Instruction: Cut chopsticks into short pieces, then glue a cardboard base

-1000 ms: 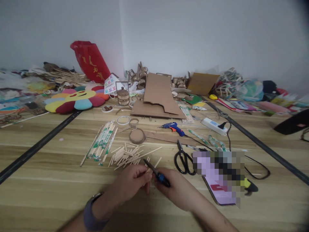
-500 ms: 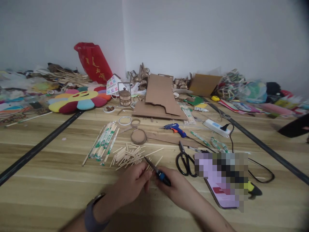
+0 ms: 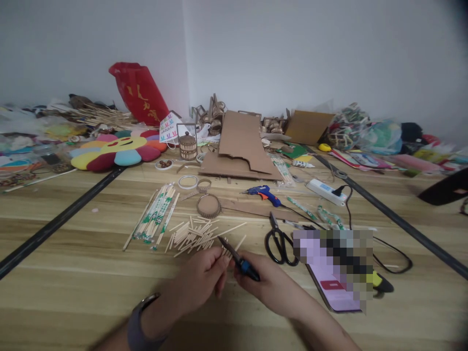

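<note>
Our right hand point(image 3: 265, 280) is wrapped around a dark tool point(image 3: 244, 267) with a blue band, its point aimed to the far left. Our left hand point(image 3: 199, 273) faces it, thumb and fingers drawn together just beside the tool; whether they pinch a stick or nothing at all, we cannot tell. The loose sticks point(image 3: 185, 236) lie in a pile just beyond the left hand, with a few near the tool's point.

Very little has changed over the last 1 second: the view has drifted slightly, while both hands keep almost the same pose and the pile looks the same. We read that as steady, close work with the tool — no visible progress in the pile yet.

Farther out, scissors point(image 3: 281, 251) lie to the right of the hands, near a phone point(image 3: 338, 295). Beyond the pile sits a disc point(image 3: 209, 205), with packets point(image 3: 155, 214) to its left and a glue gun point(image 3: 265, 193) to its far right. Cardboard point(image 3: 243, 139) and a lidded bucket point(image 3: 187, 146) stand at the far side.

As for writing, the red bag point(image 3: 139, 92) at far left bears gold characters we cannot read with confidence. The packets carry green print on white, too small to make out, and the phone's screen is partly pixelated. We find no brand we can read.
</note>
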Tool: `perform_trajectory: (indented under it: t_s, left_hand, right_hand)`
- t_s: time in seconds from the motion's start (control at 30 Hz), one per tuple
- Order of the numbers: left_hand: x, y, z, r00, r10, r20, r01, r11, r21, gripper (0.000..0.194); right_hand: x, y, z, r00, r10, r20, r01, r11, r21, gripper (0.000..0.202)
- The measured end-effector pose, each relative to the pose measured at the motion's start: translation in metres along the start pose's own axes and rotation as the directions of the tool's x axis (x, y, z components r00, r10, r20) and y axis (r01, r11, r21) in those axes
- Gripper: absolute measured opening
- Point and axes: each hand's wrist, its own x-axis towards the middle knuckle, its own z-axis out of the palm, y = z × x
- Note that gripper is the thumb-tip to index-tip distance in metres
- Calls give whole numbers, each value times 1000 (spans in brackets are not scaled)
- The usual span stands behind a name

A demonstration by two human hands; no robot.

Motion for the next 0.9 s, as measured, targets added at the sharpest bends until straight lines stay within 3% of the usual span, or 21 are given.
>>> perform_trajectory:
  t_s: [0.43,0.9]
  left_hand:
    - [-1,0,1,1000,-6,29,7,998,-62,39]
    - [-2,3,-1,999,3,39,-1,998,-62,42]
  right_hand:
    - [0,5,-3,999,-34,41,34,999,11,12]
    - [-2,5,4,999,16,-40,-21,993,-113,21]
